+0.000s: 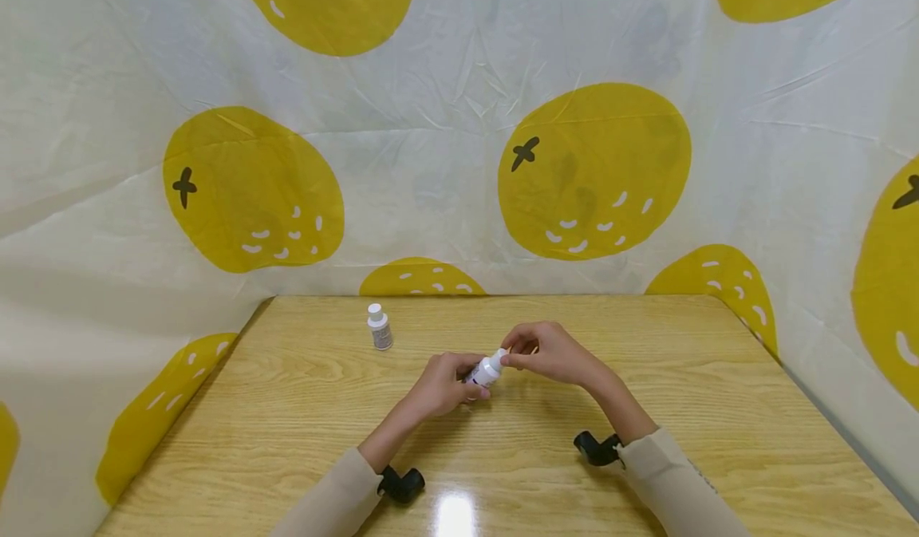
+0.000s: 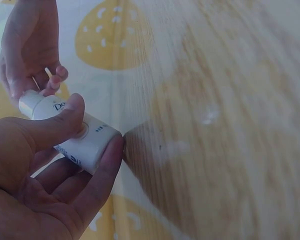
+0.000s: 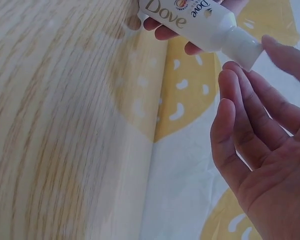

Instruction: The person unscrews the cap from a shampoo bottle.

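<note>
A small white Dove bottle (image 1: 484, 373) is held tilted above the wooden table, its cap end pointing up and to the right in the head view. My left hand (image 1: 441, 385) grips its body, the thumb across the front and the fingers curled round behind and under the base. With thumb and fingertips, my right hand (image 1: 556, 353) pinches the white cap (image 3: 241, 48) at its end. The cap sits on the bottle. Behind and to the left stands a second small white bottle (image 1: 380, 328), upright, with a grey label and a white cap.
The wooden table (image 1: 287, 433) carries both bottles and ends at a hanging cloth (image 1: 431, 178) printed with yellow fruit. More of that cloth hangs along the left and right sides. A black wrist camera (image 1: 402, 485) is on the left forearm, another black camera (image 1: 597, 448) on the right.
</note>
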`<control>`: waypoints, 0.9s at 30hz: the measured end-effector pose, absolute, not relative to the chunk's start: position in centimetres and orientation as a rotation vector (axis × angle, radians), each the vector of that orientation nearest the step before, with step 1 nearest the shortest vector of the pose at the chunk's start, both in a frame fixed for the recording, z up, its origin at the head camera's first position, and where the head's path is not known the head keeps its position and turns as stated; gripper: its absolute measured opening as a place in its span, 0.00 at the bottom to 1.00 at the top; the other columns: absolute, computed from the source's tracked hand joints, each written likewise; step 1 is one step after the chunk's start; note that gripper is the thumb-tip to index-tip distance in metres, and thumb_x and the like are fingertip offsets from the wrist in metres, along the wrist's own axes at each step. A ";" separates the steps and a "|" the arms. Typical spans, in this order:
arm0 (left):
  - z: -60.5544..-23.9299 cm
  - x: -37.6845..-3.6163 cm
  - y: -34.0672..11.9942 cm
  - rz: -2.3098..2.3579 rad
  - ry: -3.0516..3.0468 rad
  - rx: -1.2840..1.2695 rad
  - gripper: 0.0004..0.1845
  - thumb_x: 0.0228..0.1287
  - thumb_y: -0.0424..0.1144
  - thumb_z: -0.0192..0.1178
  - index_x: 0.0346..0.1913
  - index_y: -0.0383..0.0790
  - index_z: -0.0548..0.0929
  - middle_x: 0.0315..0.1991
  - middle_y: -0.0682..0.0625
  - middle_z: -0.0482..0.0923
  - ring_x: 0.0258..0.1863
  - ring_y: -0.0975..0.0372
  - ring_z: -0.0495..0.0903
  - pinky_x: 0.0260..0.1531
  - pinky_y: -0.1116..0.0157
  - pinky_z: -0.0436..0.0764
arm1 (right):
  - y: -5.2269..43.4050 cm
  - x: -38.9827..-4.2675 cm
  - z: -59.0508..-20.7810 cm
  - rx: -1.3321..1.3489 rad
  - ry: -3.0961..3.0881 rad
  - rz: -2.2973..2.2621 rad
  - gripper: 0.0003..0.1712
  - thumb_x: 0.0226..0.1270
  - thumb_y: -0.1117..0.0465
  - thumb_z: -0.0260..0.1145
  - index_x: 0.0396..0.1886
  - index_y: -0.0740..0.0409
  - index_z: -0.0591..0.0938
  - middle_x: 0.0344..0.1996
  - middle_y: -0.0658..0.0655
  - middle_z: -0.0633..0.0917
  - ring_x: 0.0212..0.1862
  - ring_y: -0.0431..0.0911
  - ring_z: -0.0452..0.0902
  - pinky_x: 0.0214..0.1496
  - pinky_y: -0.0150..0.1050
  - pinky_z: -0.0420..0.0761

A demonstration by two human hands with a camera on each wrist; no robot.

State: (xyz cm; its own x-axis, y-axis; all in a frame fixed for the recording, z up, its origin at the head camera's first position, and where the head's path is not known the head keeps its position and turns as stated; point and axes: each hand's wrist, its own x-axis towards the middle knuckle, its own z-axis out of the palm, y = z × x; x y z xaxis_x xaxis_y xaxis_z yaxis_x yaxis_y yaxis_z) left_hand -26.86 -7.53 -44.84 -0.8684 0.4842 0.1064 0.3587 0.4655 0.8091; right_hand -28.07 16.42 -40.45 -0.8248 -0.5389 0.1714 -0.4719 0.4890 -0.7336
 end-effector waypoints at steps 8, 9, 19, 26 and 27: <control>-44.9 -26.9 -7.6 1.352 2.582 0.750 0.20 0.62 0.34 0.74 0.58 0.43 0.87 0.41 0.47 0.90 0.33 0.64 0.84 0.28 0.69 0.84 | 16.3 -27.8 -40.1 -0.844 2.653 -1.263 0.13 0.71 0.52 0.71 0.44 0.57 0.88 0.36 0.63 0.89 0.37 0.60 0.85 0.35 0.35 0.82; -44.9 -26.9 -7.6 1.352 2.583 0.752 0.20 0.62 0.34 0.74 0.58 0.43 0.87 0.41 0.47 0.90 0.34 0.64 0.84 0.28 0.70 0.84 | 16.3 -27.8 -40.1 -0.841 2.651 -1.264 0.13 0.71 0.52 0.71 0.44 0.57 0.88 0.36 0.63 0.89 0.37 0.60 0.85 0.35 0.35 0.81; -44.9 -26.9 -7.5 1.363 2.569 0.743 0.20 0.63 0.34 0.73 0.58 0.43 0.87 0.41 0.46 0.90 0.32 0.65 0.84 0.27 0.69 0.85 | 16.3 -28.2 -40.4 -0.855 2.631 -1.267 0.12 0.71 0.55 0.72 0.43 0.59 0.88 0.36 0.63 0.90 0.37 0.60 0.86 0.35 0.34 0.82; -44.8 -26.8 -7.5 1.355 2.574 0.743 0.20 0.63 0.34 0.73 0.58 0.43 0.87 0.40 0.47 0.90 0.31 0.65 0.83 0.26 0.69 0.84 | 16.4 -28.1 -40.4 -0.917 2.623 -1.258 0.14 0.71 0.56 0.72 0.47 0.62 0.87 0.34 0.59 0.89 0.35 0.59 0.85 0.36 0.34 0.83; -44.8 -26.8 -7.5 1.354 2.575 0.744 0.20 0.63 0.34 0.73 0.58 0.43 0.87 0.40 0.47 0.90 0.31 0.65 0.84 0.26 0.69 0.84 | 16.4 -28.0 -40.4 -0.916 2.625 -1.260 0.14 0.71 0.55 0.71 0.47 0.61 0.86 0.33 0.60 0.89 0.35 0.59 0.85 0.36 0.34 0.83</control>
State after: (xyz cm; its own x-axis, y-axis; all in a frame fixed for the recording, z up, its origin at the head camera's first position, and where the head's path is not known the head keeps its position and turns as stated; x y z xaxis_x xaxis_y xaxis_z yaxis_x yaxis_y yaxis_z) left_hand -26.85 -7.49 -44.82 -0.8683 0.4852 0.1036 0.3604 0.4733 0.8038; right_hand -28.05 16.44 -40.37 -0.8164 -0.5518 0.1703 -0.4781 0.4803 -0.7353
